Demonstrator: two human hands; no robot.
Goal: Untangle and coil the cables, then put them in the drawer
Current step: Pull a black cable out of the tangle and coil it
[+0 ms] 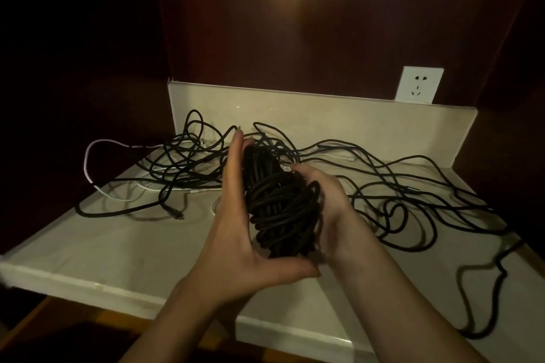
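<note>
1. The person is holding a wound bundle of black cable (pixel 277 203) between both hands above the middle of the pale counter (pixel 124 247), probably so the loops keep their shape while more cable is being taken in.
2. The left hand (pixel 236 233) is standing edge-up on the bundle's 9 o'clock side, fingers straight and pointing toward 12 o'clock, with the thumb lying under the bundle's near end; it is pressing flat against the coil rather than closing round it.
3. The right hand (pixel 321 200) is cupping the 3 o'clock side, its fingers curling over the loops and holding them.
4. Loose black cable (pixel 413 191) is trailing from the bundle toward 3 o'clock, sprawling over the counter and dropping off its near right edge, so the coiling looks far from finished.
5. Another black tangle (pixel 188 162) is lying at 10 o'clock, mixed with a white cable (pixel 88 174) that is looping out past the counter's left side.
6. A wall socket (pixel 418 85) is sitting at 1 o'clock behind the raised back edge.
7. No drawer is showing.
</note>
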